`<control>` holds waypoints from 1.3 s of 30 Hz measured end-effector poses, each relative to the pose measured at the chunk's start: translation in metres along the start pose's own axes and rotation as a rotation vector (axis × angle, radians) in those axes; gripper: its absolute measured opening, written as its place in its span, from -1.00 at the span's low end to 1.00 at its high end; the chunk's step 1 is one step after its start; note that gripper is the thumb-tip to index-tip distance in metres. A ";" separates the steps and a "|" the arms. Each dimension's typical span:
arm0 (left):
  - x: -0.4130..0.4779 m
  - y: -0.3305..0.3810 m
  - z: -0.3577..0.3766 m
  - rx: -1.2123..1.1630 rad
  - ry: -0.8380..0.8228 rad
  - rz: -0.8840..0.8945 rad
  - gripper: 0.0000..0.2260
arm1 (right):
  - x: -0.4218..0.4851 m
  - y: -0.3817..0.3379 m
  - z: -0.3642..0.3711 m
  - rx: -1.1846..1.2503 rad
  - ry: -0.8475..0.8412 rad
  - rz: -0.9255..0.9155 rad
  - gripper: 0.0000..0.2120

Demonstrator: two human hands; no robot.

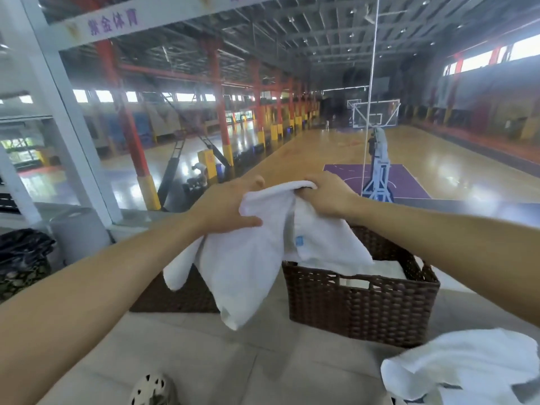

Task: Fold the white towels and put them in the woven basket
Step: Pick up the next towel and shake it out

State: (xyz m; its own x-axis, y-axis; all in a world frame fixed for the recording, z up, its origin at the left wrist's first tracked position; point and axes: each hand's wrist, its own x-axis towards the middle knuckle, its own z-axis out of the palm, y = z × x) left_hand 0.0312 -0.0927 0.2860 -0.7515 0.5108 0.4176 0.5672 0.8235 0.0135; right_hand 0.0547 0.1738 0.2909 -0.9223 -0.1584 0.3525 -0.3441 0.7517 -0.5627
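Beyond a glass wall [438,68] lay a basketball court [336,153] with red columns and a hoop stand [378,168]. On the near side, a pale tiled floor [233,361] carried a dark brown woven basket [362,305], which stood right of centre with folded white towels [377,271] lying inside it, visible through the handle slot in its near wall. A second dark woven piece [175,296] sat on the floor to the left of the basket, mostly hidden. Both bare arms reached forward, holding a white towel [248,267] up in the air, in front of and partly above the basket's left end. The towel hung down in loose folds from its top edge, one flap trailing over the basket's rim, a small blue tag showing near the middle. The left hand [225,209] gripped the towel's upper left part, thumb pressed flat across the front of the cloth and the fingers behind it, out of sight. The right hand [327,197] was just beside it, fingers [311,185] curled closed over the bunched top edge. Another rumpled towel [467,366] lay at the lower right, what it rested on unclear. A grey bin [81,232] stood at the left by the glass, and a perforated shoe [153,388] showed at the bottom edge.
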 end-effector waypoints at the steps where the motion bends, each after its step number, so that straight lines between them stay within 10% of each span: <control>1: -0.010 -0.007 0.010 0.039 0.035 0.032 -0.50 | -0.003 0.001 0.004 0.059 -0.026 -0.004 -0.71; 5: -0.048 -0.016 0.053 0.099 0.103 0.054 -0.65 | -0.036 0.005 0.043 0.170 -0.102 0.002 -0.72; 10: -0.051 -0.011 0.045 -0.375 0.231 -0.185 -0.84 | -0.055 0.004 0.051 0.354 -0.015 0.173 -0.53; 19: -0.047 0.009 0.016 -0.489 0.342 -0.467 -0.57 | -0.053 -0.002 0.033 0.170 0.033 0.256 -0.59; 27: -0.035 0.010 -0.020 -0.317 0.365 -0.407 -0.40 | -0.055 -0.032 0.025 -0.327 0.035 -0.145 -0.32; 30: -0.036 -0.018 -0.050 -0.251 0.182 -0.252 -0.48 | -0.033 -0.027 -0.002 -0.316 0.123 -0.115 -0.96; 34: -0.064 -0.043 -0.022 0.150 -0.142 -0.318 -0.65 | -0.043 0.018 0.012 -0.337 0.086 -0.035 -0.66; 39: -0.110 -0.055 0.020 -0.103 -0.213 -0.291 -0.30 | -0.075 0.058 0.031 -0.377 -0.035 0.078 -0.79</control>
State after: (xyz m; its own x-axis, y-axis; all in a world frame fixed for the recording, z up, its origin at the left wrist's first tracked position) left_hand 0.0759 -0.1890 0.2210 -0.9335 0.3076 0.1840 0.3420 0.9181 0.2001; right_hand 0.0986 0.2095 0.2092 -0.9509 -0.1083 0.2899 -0.1900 0.9438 -0.2705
